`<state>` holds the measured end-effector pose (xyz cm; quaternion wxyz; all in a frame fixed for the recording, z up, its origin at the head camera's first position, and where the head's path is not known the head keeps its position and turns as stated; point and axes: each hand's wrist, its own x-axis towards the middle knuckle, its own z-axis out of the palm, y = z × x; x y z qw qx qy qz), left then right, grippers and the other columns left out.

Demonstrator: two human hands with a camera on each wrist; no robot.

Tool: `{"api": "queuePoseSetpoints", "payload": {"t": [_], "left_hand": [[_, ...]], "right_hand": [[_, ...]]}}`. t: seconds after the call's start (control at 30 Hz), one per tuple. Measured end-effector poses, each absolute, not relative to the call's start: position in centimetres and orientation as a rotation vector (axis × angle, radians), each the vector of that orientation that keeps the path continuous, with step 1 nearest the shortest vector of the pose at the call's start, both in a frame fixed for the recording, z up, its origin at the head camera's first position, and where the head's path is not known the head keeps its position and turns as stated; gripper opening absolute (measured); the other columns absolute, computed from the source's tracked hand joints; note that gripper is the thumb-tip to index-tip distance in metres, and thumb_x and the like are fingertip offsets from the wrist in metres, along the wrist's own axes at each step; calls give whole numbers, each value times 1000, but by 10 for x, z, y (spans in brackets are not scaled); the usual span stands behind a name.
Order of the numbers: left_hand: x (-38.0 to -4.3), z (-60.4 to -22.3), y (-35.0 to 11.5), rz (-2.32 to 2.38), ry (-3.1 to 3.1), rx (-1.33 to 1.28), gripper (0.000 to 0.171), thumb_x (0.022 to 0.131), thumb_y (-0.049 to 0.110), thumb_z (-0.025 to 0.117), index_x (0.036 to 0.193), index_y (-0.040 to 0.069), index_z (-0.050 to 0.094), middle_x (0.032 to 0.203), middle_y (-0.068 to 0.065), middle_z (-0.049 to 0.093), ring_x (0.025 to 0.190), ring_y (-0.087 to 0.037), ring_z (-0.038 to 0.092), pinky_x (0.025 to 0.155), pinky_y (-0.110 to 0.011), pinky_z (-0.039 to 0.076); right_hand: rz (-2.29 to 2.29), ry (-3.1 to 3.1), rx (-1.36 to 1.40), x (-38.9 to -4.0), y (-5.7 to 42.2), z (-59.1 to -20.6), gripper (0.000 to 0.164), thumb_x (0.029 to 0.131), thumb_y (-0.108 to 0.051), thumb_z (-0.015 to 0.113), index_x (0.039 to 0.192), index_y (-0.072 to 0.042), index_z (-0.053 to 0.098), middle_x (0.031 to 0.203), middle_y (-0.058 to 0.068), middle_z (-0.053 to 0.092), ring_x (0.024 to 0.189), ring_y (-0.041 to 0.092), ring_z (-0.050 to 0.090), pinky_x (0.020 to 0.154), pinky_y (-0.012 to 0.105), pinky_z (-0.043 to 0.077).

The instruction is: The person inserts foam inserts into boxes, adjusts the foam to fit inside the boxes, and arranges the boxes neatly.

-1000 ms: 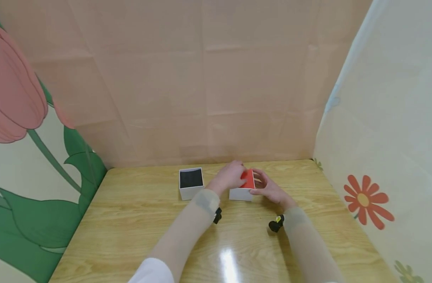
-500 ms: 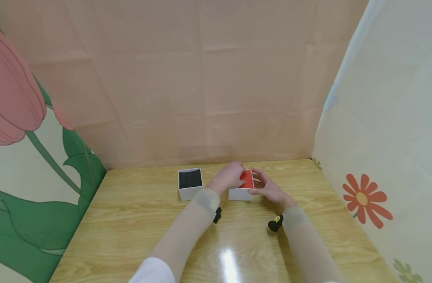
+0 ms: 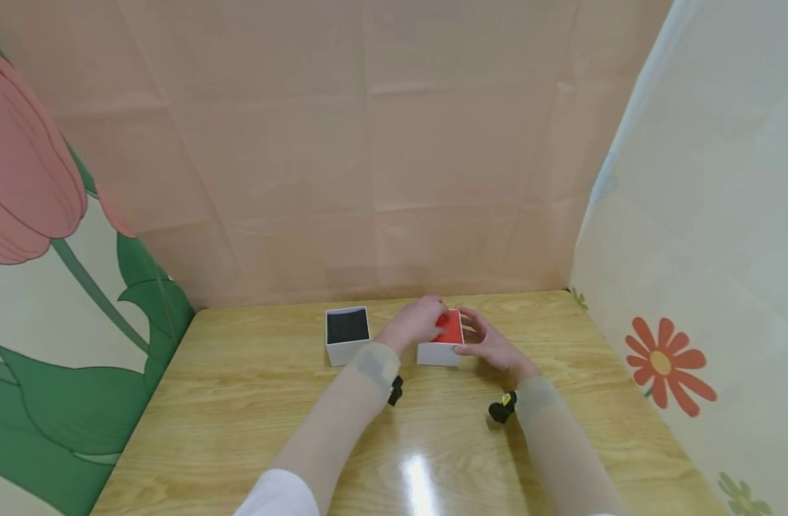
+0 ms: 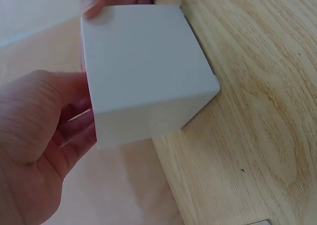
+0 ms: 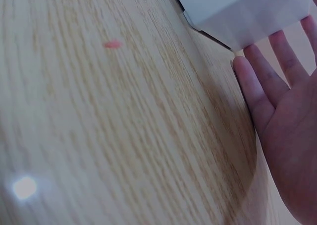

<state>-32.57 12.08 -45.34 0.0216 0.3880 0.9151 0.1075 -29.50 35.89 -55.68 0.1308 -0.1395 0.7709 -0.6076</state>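
Note:
A white box (image 3: 439,355) with a red top face or lining (image 3: 454,328) stands at the back of the table. My left hand (image 3: 422,320) comes over its top from the left, fingers bent down onto the red area. In the left wrist view its thumb and fingers pass behind the edge of the white box (image 4: 143,56); the fingertips are hidden, so I cannot tell whether they pinch anything. With its thumb at the near corner and fingers spread along the far side, my right hand (image 3: 493,345) holds the box steady from the right.
Left of the hands stands a second white box (image 3: 348,352), its top showing a black inside (image 3: 348,326). The wooden table (image 3: 239,430) ends at a pinkish backdrop (image 3: 368,179). A flowered sheet (image 3: 703,251) hangs on the right, and a tulip-print sheet (image 3: 64,401) on the left.
Almost nothing differs. The left hand's fingers have shifted slightly on the red area; both boxes and the right hand stay in place.

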Motion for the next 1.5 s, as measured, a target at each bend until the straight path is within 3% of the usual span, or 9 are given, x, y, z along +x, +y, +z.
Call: {"api": "queuePoseSetpoints", "payload": {"t": [0.17, 0.3, 0.43, 0.7, 0.87, 1.0, 1.1, 1.23, 1.5], "left_hand": [[-325, -453, 116, 370, 2835, 1146, 30, 100, 14, 75, 131, 13, 76, 126, -3, 67, 112, -16, 62, 98, -27, 53], [-329, -455, 110, 422, 2808, 1170, 31, 102, 14, 73, 133, 11, 75, 130, -5, 67, 116, -18, 63, 103, -29, 52], [-332, -457, 90, 609, 2757, 1239, 37, 104, 19, 70, 140, 9, 70, 140, -7, 65, 129, -22, 61, 113, -32, 47], [-317, -456, -9, 1072, 2743, 1204, 78, 99, 32, 80, 165, 18, 42, 164, -7, 43, 149, -29, 44, 120, -52, 41], [-311, -468, -76, 1228, 2720, 998, 105, 91, 31, 89, 170, 13, 24, 173, -14, 22, 158, -39, 25, 123, -63, 30], [-312, -488, -105, 1271, 2655, 791, 115, 88, 31, 91, 171, 11, 14, 176, -20, 15, 160, -43, 19, 126, -64, 24], [-317, -506, -113, 1298, 2594, 734, 118, 89, 34, 90, 171, 5, 11, 174, -24, 20, 159, -45, 23, 127, -60, 24], [-323, -522, -112, 1410, 2509, 723, 112, 92, 25, 88, 169, -1, 12, 172, -26, 25, 157, -48, 26, 128, -55, 24], [-325, -524, -109, 1429, 2492, 722, 100, 92, 14, 86, 169, 4, 23, 174, -19, 25, 156, -46, 30, 128, -53, 25]], "right_hand": [[-1770, 2234, -407, -297, 356, -556, 92, 96, -15, 82, 168, -28, 25, 172, 17, 28, 156, 47, 31, 123, 64, 31], [-1779, 2227, -412, -300, 353, -555, 92, 96, -12, 82, 167, -28, 26, 171, 17, 29, 155, 46, 31, 123, 64, 31], [-1754, 2240, -401, -302, 349, -557, 93, 97, -16, 81, 168, -28, 24, 172, 16, 27, 156, 46, 30, 123, 65, 30], [-1742, 2253, -384, -298, 344, -557, 97, 97, -18, 81, 171, -20, 18, 173, 17, 26, 156, 48, 29, 124, 67, 24], [-1755, 2258, -388, -299, 351, -555, 96, 97, -15, 81, 170, -22, 20, 172, 17, 26, 155, 50, 31, 125, 68, 21], [-1754, 2260, -387, -301, 359, -554, 97, 96, -16, 81, 171, -22, 19, 172, 18, 26, 154, 51, 31, 125, 69, 21], [-1731, 2270, -385, -300, 363, -555, 98, 97, -17, 81, 171, -22, 18, 172, 19, 25, 154, 51, 31, 124, 69, 21], [-1715, 2284, -380, -298, 365, -555, 97, 98, -20, 80, 171, -24, 17, 173, 19, 24, 155, 51, 30, 124, 70, 21], [-1712, 2289, -386, -299, 366, -556, 97, 98, -21, 80, 172, -22, 16, 173, 18, 24, 155, 52, 30, 124, 71, 21]]}}
